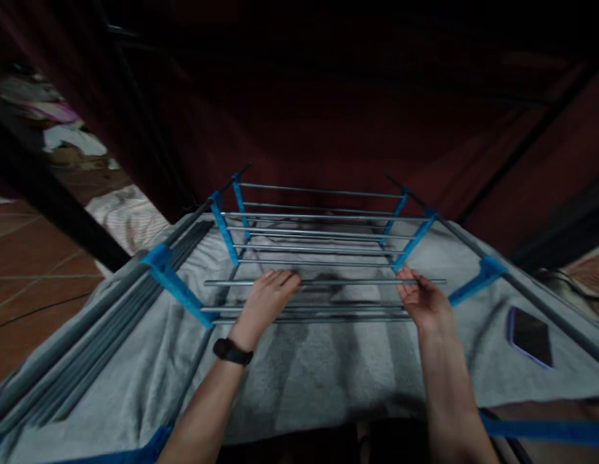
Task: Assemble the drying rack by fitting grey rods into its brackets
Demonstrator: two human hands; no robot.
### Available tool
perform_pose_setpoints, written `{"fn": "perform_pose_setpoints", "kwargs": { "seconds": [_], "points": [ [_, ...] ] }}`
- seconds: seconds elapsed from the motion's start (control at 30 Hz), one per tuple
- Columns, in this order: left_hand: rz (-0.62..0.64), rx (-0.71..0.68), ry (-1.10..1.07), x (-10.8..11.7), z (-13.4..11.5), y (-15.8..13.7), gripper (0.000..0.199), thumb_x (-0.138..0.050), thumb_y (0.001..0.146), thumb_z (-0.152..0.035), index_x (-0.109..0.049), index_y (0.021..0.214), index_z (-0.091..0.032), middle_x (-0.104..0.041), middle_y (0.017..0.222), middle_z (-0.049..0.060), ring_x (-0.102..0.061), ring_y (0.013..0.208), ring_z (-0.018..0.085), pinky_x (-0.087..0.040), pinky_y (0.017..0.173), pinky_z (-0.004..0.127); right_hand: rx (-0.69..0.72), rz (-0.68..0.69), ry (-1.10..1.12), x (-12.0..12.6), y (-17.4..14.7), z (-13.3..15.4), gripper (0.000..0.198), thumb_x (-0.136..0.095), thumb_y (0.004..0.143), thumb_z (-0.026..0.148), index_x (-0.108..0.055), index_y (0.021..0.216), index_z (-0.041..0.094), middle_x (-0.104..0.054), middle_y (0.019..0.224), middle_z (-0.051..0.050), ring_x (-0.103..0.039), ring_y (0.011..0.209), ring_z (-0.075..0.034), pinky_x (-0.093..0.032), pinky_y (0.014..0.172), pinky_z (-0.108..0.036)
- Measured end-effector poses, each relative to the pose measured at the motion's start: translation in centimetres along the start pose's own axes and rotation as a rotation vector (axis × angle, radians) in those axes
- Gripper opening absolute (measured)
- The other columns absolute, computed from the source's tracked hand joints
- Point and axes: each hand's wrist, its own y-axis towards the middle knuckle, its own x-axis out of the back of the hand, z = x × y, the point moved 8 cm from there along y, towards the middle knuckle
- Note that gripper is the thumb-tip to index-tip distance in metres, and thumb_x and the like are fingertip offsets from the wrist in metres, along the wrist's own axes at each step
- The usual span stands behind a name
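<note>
Evidently, the left hand (pixel 267 296) curls over a slim, straight grey metal rod (pixel 347 282), left of its middle; the right hand (pixel 425 299) meets it near its right end, though in this dim blur I cannot tell how firmly. Rod lies crosswise, near the grey metal bars (pixel 328 309) between blue plastic brackets (pixel 179 288). I judge it light, stiff, possibly slippery; best held towards both ends. No lettering or brand legible to me.

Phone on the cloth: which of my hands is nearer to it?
Right. Your right hand, at the rod, is just left of the phone; your left hand is farther left along that rod.
</note>
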Motion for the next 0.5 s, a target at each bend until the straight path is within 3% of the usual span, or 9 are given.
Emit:
{"fn": "perform_pose_setpoints", "kwargs": {
  "seconds": [0.17, 0.5],
  "points": [
    [-0.063, 0.021, -0.018, 0.0, 2.2, -0.2, 0.017, -0.049, 0.097, -0.030, -0.062, 0.102, -0.021, -0.068, 0.092, 0.004, -0.063, 0.085, 0.020, -0.045, 0.079, 0.034, 0.027, 0.028, 0.039, -0.6, -0.1, 0.1, 0.021, -0.044, 0.089, 0.008, -0.061, 0.086, 0.020, -0.073, 0.082, 0.000, -0.070, 0.073, -0.010, -0.060, 0.068, -0.023],
    [-0.085, 0.023, -0.045, -0.4, 2.7, -0.5, 0.027, -0.051, 0.095, -0.040, -0.061, 0.109, -0.019, -0.071, 0.094, 0.005, -0.067, 0.085, 0.022, -0.049, 0.078, 0.034, 0.119, 0.119, 0.035, -0.9, -0.1, 0.3, 0.013, -0.056, 0.089, 0.013, -0.065, 0.086, 0.022, -0.075, 0.084, 0.001, -0.071, 0.078, -0.010, -0.059, 0.071, -0.022]
  ]
}}
